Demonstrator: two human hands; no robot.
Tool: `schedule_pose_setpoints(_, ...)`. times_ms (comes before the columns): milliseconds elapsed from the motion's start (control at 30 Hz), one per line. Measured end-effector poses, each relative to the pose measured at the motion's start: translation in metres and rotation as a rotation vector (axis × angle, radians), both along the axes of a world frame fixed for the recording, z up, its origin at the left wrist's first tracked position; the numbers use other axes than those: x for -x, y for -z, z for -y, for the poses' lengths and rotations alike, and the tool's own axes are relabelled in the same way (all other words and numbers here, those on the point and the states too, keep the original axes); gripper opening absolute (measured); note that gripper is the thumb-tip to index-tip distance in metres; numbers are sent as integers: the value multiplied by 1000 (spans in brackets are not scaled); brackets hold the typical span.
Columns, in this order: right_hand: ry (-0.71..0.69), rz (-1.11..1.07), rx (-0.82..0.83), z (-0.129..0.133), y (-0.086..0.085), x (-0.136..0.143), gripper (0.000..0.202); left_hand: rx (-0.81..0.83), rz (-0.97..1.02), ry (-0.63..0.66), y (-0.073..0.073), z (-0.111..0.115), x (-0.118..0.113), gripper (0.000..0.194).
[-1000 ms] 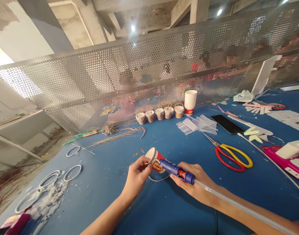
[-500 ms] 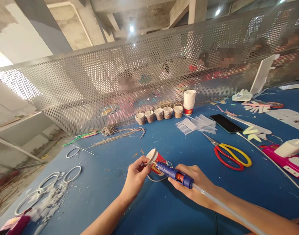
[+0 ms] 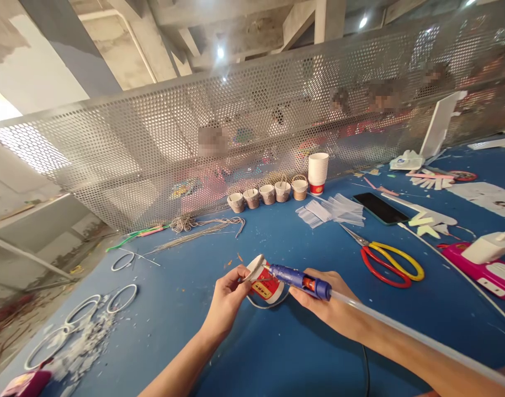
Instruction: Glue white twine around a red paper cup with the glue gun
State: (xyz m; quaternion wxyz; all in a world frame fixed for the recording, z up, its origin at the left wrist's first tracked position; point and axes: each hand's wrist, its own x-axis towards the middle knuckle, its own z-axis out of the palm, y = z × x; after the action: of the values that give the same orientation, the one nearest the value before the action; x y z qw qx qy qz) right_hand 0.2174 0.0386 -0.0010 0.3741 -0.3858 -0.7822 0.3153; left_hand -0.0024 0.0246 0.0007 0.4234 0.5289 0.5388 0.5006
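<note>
My left hand (image 3: 228, 300) pinches the rim of a red and white paper cup (image 3: 270, 286), which is tilted on its side with its mouth toward that hand. A thin cord (image 3: 262, 306) runs along the rim and loops under the cup. My right hand (image 3: 324, 300) is wrapped round a blue hot glue gun (image 3: 296, 277). The gun's nozzle touches or nearly touches the cup near the rim; I cannot tell which. A long clear glue stick (image 3: 372, 311) trails from the gun's back end across my right forearm.
Several small cord-wrapped cups (image 3: 267, 194) with handles stand by the perforated metal screen (image 3: 161, 143), beside a stack of paper cups (image 3: 318, 171). Right lie clear strips (image 3: 333, 210), a phone (image 3: 380, 208), scissors (image 3: 391, 264) and a pink power strip (image 3: 479, 270). White rings (image 3: 122, 298) lie left.
The glue gun has shifted slightly up and right along the rim and now lies flatter. More of the cup's red side shows. My left hand keeps its pinch.
</note>
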Motion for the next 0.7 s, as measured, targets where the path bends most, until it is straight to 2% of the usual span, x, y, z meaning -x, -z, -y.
schedule_pose_setpoints(133,-17,-20,70,0,-2,-1,30,-1,9,24,3,-1,3,20)
schedule_pose_setpoints(267,-48,-26,44,3,-3,0,28,-8,53,53,9,-2,7,19)
schedule_pose_setpoints(533,17,-38,169,-4,-5,-4,31,-36,138,84,13,-5,12,15)
schedule_pose_setpoints(700,-43,-40,103,2,-3,1,31,-21,137,80,13,-4,10,14)
